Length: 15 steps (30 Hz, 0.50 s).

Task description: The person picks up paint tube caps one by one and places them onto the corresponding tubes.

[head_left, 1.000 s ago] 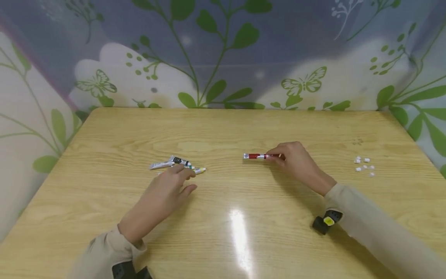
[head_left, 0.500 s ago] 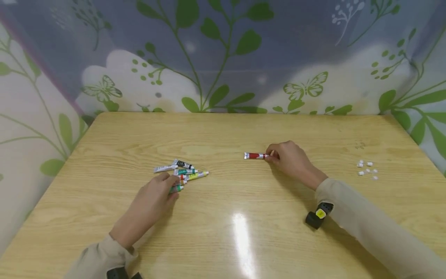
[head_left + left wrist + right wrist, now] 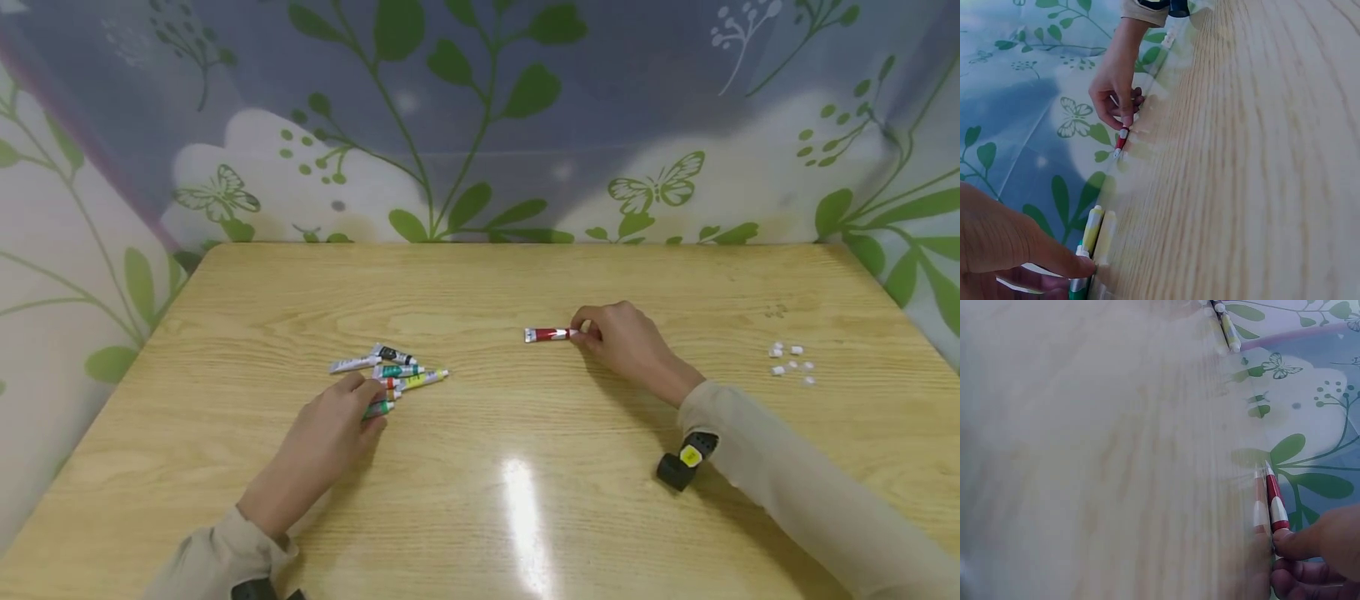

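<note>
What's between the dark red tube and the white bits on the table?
The right hand, pinching the dark red tube, then bare table up to the white bits. The head view shows it.

visible tubes (image 3: 550,335): 8 | small white pieces (image 3: 777,371): 7 | wrist devices (image 3: 677,472): 2 | table (image 3: 615,533): 1

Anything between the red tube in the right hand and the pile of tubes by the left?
Nothing visible. The right hand pinches the red tube by one end; only bare tabletop separates its other end from the yellow tube, nearest in the pile. The small white pieces lie beyond the right hand, off that path.
</note>
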Tool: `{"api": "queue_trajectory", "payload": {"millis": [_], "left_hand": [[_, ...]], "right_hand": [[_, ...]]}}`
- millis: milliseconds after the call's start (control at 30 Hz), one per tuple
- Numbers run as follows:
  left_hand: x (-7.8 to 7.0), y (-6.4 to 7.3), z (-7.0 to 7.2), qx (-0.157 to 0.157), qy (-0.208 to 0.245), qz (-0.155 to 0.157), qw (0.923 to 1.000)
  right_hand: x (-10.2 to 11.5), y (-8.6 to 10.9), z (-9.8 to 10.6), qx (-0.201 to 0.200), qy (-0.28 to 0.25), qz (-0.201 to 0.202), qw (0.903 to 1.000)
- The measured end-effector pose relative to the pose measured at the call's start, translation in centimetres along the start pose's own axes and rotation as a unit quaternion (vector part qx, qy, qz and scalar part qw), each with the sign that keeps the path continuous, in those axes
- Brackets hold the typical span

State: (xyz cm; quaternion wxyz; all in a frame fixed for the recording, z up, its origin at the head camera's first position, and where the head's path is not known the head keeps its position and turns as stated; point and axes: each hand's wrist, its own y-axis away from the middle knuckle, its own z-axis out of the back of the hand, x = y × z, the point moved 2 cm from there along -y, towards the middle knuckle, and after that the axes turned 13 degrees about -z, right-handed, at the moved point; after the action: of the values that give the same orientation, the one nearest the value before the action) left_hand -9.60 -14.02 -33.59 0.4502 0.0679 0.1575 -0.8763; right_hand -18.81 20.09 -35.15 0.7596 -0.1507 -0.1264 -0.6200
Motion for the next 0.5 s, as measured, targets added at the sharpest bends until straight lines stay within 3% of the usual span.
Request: {"api": "queue_trajectory", "payload": {"millis": [500], "left_hand": [[0.05,0.1,-0.25,-0.007,0.005,-0.009,0.9999]], "right_hand": [[0.2,-0.29,-0.27,-0.005,-0.008,-0.007,0.9999]]}}
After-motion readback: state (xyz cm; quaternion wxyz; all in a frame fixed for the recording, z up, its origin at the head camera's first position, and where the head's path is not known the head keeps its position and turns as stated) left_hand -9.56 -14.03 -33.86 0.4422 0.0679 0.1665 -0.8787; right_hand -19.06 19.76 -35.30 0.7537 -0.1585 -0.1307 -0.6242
